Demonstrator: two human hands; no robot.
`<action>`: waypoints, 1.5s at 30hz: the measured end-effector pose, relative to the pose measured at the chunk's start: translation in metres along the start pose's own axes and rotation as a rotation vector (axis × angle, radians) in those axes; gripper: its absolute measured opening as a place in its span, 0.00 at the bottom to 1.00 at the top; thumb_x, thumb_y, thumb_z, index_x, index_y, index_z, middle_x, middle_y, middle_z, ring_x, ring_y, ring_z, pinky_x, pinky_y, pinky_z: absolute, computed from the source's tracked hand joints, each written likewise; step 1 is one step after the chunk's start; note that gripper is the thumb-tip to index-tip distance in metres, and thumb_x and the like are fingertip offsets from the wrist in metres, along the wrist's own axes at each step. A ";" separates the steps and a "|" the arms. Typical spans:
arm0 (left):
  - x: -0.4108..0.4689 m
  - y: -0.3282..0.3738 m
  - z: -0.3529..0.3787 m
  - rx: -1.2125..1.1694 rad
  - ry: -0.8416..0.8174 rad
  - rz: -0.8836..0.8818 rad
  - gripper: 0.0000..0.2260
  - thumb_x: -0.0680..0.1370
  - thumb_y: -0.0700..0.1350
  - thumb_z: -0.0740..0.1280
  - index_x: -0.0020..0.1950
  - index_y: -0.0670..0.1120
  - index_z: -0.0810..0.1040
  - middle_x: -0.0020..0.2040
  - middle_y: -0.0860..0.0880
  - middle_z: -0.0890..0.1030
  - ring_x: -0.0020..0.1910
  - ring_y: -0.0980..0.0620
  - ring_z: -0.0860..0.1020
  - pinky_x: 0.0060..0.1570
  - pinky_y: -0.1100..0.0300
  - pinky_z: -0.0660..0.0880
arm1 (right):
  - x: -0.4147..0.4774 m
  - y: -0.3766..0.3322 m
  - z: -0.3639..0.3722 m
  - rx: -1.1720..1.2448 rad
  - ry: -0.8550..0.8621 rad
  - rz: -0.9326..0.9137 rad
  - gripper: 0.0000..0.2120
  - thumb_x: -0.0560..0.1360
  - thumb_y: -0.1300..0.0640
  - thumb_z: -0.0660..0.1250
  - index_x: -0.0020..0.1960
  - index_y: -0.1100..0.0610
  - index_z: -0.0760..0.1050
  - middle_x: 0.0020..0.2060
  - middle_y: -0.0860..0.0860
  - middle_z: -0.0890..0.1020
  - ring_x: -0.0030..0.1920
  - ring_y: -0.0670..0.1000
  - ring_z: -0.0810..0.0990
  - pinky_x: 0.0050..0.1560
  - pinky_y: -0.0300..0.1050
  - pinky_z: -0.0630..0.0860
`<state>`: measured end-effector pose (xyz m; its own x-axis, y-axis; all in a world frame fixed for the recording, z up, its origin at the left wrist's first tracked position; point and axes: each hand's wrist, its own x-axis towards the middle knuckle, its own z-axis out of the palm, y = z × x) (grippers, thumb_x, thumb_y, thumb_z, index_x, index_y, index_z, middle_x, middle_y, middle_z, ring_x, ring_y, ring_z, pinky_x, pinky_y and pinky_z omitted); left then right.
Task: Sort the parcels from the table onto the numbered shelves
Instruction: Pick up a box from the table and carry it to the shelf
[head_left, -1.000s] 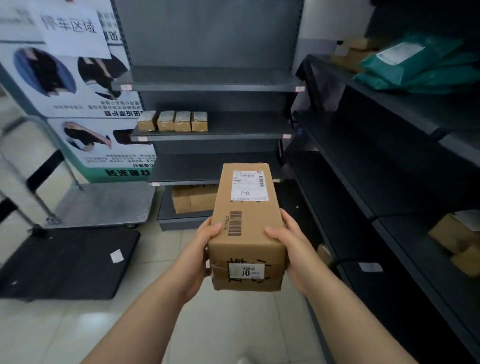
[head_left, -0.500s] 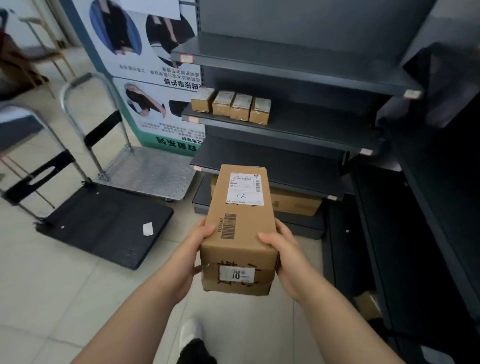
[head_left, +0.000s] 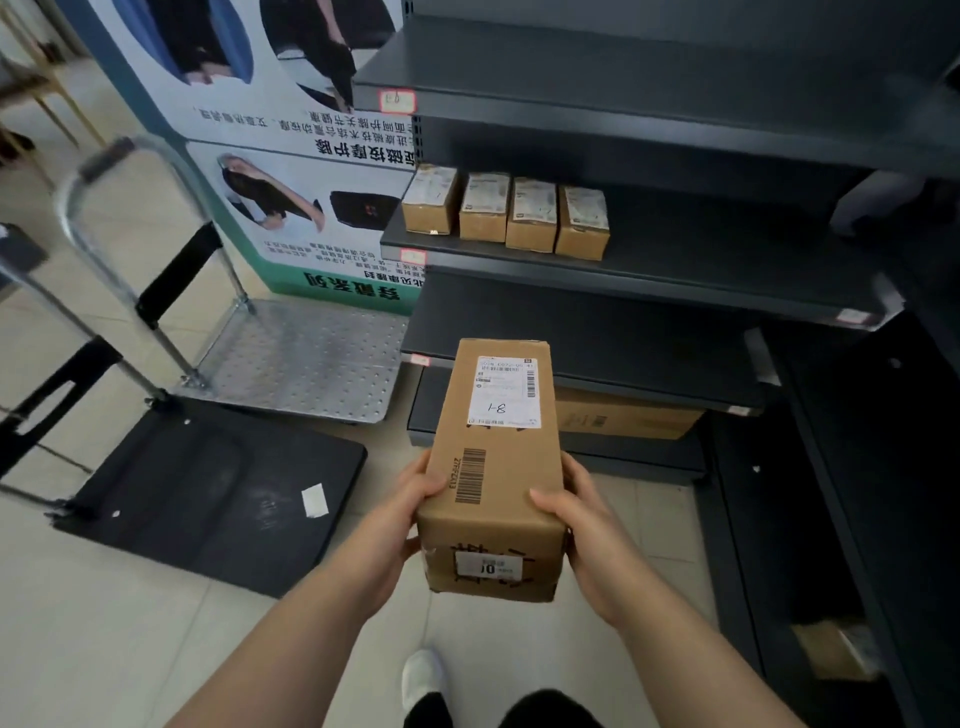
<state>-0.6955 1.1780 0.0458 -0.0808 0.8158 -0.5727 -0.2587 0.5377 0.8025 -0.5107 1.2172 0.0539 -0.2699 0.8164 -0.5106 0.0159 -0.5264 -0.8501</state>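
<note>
Both bare forearms reach forward and converge ahead of the body. The left hand (head_left: 402, 512) grips one long side of a long brown cardboard parcel (head_left: 498, 488), thumb on its top face. The right hand (head_left: 587, 525) clasps the opposite side, thumb likewise on top.

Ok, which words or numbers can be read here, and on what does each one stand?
"3-1", handwritten: white label on the parcel.
"10": sticker on the parcel's near end.
Mirrored Chinese print on the poster: I cannot read it surely.
Too blurred: the shelf tags and the small print on the labels.
</note>
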 end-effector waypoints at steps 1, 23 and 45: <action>0.010 0.001 -0.006 0.003 -0.004 -0.012 0.14 0.81 0.47 0.59 0.65 0.58 0.73 0.55 0.56 0.83 0.59 0.53 0.78 0.62 0.51 0.71 | 0.010 0.003 0.004 0.006 0.010 0.009 0.28 0.76 0.59 0.67 0.72 0.44 0.63 0.58 0.45 0.79 0.56 0.48 0.79 0.51 0.42 0.76; 0.276 0.021 -0.055 0.038 0.043 -0.061 0.24 0.72 0.43 0.60 0.66 0.58 0.73 0.58 0.52 0.82 0.61 0.48 0.78 0.63 0.51 0.69 | 0.305 0.006 -0.006 -0.168 -0.141 0.158 0.30 0.76 0.64 0.64 0.71 0.37 0.63 0.59 0.42 0.79 0.58 0.45 0.78 0.63 0.46 0.73; 0.475 -0.018 -0.116 0.262 0.118 0.009 0.32 0.75 0.46 0.59 0.78 0.60 0.55 0.72 0.58 0.69 0.69 0.55 0.70 0.71 0.53 0.65 | 0.487 0.063 0.026 -0.296 -0.039 0.139 0.36 0.80 0.57 0.62 0.76 0.36 0.44 0.72 0.44 0.67 0.70 0.50 0.67 0.71 0.55 0.62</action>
<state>-0.8405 1.5311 -0.2601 -0.1972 0.7985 -0.5688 -0.0013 0.5800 0.8146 -0.6661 1.5753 -0.2445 -0.2824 0.7284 -0.6242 0.3329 -0.5359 -0.7759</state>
